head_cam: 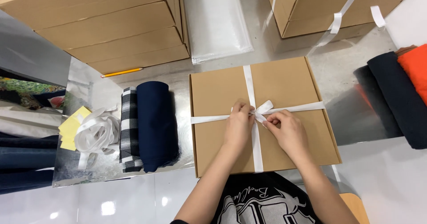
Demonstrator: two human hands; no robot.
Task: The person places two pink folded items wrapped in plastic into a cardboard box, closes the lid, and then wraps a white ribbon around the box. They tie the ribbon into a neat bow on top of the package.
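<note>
A flat brown cardboard box (284, 86) lies closed, centred on a shiny table (329, 68). Left hand (239, 125) and right hand (288, 128) pinch the white ribbon (255, 144) crossing its lid. Folded navy cloth (155, 124) lies left, stacked cartons (102, 24) behind.

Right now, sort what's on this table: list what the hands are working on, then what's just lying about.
In hand:
left hand and right hand, fingers pinching the white ribbon
flat cardboard box the ribbon crosses

Lying about:
navy fabric roll
checked cloth
loose ribbon pile
yellow pencil
stacked cartons
clear plastic bags
orange and dark fabric
</note>
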